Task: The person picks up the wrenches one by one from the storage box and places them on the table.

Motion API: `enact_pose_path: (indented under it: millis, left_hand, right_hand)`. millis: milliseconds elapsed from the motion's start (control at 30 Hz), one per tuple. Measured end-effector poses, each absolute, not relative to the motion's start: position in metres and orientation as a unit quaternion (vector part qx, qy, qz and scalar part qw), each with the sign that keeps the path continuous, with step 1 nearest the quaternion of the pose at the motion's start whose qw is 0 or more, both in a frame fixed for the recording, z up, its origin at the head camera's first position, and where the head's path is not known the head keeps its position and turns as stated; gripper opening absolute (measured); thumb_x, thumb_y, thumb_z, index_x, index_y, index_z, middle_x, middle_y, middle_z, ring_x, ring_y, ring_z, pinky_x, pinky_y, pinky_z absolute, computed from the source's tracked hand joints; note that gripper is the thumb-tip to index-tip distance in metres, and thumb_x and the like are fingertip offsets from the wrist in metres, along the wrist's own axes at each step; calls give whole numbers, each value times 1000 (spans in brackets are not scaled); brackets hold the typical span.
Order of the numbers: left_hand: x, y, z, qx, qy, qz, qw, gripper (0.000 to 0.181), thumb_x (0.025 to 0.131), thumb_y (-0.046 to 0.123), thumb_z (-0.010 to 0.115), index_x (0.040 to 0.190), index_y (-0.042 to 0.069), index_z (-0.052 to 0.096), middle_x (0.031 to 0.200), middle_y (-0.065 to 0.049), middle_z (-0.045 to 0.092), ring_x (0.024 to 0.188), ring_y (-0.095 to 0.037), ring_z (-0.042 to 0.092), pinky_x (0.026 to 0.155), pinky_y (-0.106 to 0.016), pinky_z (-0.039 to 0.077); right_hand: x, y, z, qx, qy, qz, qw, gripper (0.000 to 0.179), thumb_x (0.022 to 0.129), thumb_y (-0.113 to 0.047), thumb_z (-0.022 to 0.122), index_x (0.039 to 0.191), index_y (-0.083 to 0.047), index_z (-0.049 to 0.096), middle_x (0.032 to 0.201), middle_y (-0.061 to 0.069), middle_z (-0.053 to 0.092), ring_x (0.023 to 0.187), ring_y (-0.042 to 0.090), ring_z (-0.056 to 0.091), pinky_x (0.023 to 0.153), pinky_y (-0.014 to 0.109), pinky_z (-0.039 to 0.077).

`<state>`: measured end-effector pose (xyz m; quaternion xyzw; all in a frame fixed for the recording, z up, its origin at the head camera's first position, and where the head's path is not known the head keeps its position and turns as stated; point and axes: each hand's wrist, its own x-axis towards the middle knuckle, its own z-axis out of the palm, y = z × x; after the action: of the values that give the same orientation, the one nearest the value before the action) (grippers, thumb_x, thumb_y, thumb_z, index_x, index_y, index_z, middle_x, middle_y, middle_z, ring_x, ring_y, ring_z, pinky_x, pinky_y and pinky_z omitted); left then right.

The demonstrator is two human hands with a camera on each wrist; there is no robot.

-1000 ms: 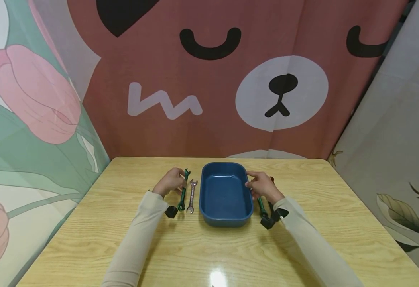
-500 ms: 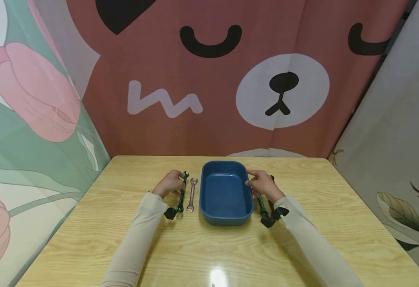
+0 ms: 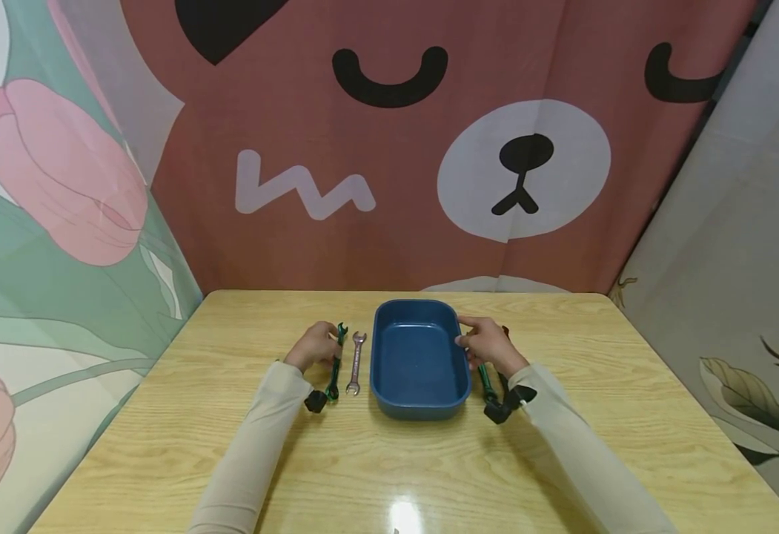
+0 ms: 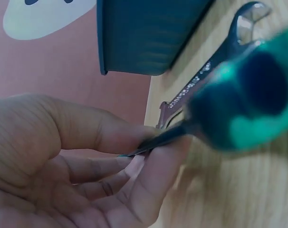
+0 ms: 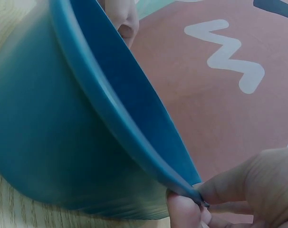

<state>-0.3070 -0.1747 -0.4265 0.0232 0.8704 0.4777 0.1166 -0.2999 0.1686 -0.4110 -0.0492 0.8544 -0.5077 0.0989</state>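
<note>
My left hand (image 3: 313, 347) pinches a green wrench (image 3: 336, 371) between thumb and fingers, to the left of a silver double open-ended wrench (image 3: 356, 363) on the table. The left wrist view has the green wrench's near end (image 4: 234, 104) large and blurred, with the silver wrench (image 4: 187, 90) behind it. A blue rectangular tub (image 3: 420, 411) stands upright to the right of both; nothing lies inside. At its right side, my right hand (image 3: 491, 347) grips the rim, thumb and fingers on either side of the wall in the right wrist view.
Partly hidden under the right wrist lies another green tool (image 3: 487, 382), with a dark red-tipped item (image 3: 505, 332) beside it. The wooden table (image 3: 336, 467) ends at a printed curtain (image 3: 282, 252) behind.
My left hand has shifted slightly left and toward me with the green wrench, widening the gap to the silver wrench. The right hand and tub have stayed put.
</note>
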Motion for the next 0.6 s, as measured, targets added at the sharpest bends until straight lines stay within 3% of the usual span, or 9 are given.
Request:
enact_pose_path:
  millis: [333, 600]
  left_hand:
    - [-309, -173, -434, 18, 876, 470, 108, 48, 85, -11, 59, 131, -19, 48, 82, -19, 63, 60, -19, 60, 58, -33, 62]
    - [-311, -172, -437, 15, 881, 460, 112, 47, 88, -10, 63, 131, -19, 48, 85, -20, 64, 62, -20, 64, 60, -34, 62]
  right_hand:
    - [-301, 169, -411, -49, 855, -507, 99, 57, 100, -4, 57, 153, -7, 39, 65, 13, 58, 46, 17, 54, 55, 47, 60]
    - [-301, 170, -412, -52, 852, -512, 98, 58, 99, -3, 58, 153, -6, 38, 73, 18, 62, 48, 19, 56, 54, 46, 60]
